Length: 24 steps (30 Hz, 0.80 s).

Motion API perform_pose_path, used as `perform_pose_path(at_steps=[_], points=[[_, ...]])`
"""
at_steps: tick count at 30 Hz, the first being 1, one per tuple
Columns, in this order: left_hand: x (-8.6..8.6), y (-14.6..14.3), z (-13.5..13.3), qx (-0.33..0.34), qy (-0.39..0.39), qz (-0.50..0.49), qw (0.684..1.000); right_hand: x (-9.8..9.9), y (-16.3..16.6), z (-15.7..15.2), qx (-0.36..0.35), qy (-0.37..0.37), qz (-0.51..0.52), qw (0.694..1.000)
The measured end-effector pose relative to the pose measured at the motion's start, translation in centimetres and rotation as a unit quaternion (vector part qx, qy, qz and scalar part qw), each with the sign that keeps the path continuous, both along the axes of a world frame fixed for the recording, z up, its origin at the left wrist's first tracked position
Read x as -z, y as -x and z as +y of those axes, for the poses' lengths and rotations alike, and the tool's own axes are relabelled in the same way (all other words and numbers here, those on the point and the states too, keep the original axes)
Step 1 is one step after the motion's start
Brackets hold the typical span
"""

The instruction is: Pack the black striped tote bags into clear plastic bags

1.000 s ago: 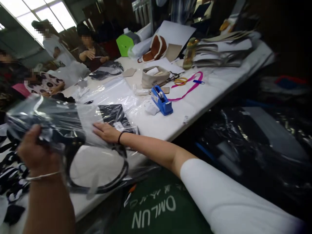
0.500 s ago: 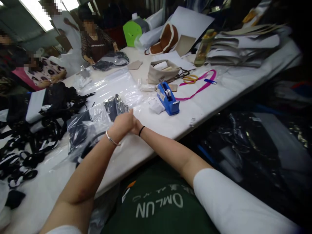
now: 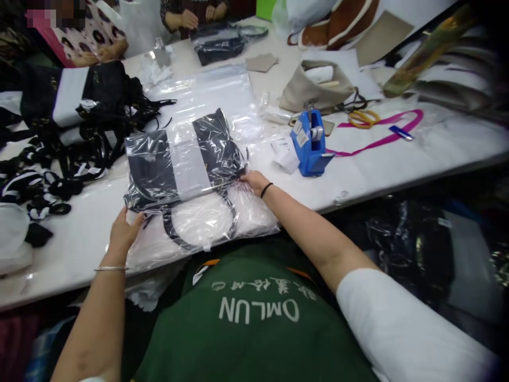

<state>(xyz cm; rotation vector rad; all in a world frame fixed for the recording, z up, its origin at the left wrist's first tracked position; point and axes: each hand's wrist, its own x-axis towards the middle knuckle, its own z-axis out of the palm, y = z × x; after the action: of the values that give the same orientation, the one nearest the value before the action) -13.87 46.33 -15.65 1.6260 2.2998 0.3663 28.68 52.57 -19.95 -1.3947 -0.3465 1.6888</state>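
Observation:
A black bag with a pale band around its middle lies flat inside a clear plastic bag at the table's near side. Its dark strap loops down toward me under the film. My left hand holds the lower left corner, thumb raised and fingers partly hidden beneath it. At the right end, my right hand pinches the wrapped edge. Just right of that hand stands a blue tape dispenser, beside a crumpled white label.
Black bags with tangled straps pile up at left. Clear plastic sheets lie behind the wrapped bag. Scissors, a pink ribbon and a beige pouch are at right. A co-worker's hands rest across the table.
My hands, close together before, are now apart at the two ends of the wrapped bag. The bag now lies spread wider and more fully in view. The view has tilted downward.

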Motion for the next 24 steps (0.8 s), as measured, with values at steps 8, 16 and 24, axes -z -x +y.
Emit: perform_pose_path(at_steps=[8, 16, 24], points=[[1.6, 1.2, -8.2, 0.001, 0.014, -0.095, 0.995, -2.1, -5.9, -8.8, -0.144, -0.011, -0.034, 0.989], [1.8, 2.5, -16.6, 0.188, 0.033, 0.001, 0.982, -1.9, -7.4, -20.5, -0.163, -0.131, -0.253, 0.945], [-1.4, 2.7, -13.8, 0.057, -0.164, 0.077, 0.982, -3.4, -6.4, -17.7, -0.08, -0.196, -0.464, 0.86]])
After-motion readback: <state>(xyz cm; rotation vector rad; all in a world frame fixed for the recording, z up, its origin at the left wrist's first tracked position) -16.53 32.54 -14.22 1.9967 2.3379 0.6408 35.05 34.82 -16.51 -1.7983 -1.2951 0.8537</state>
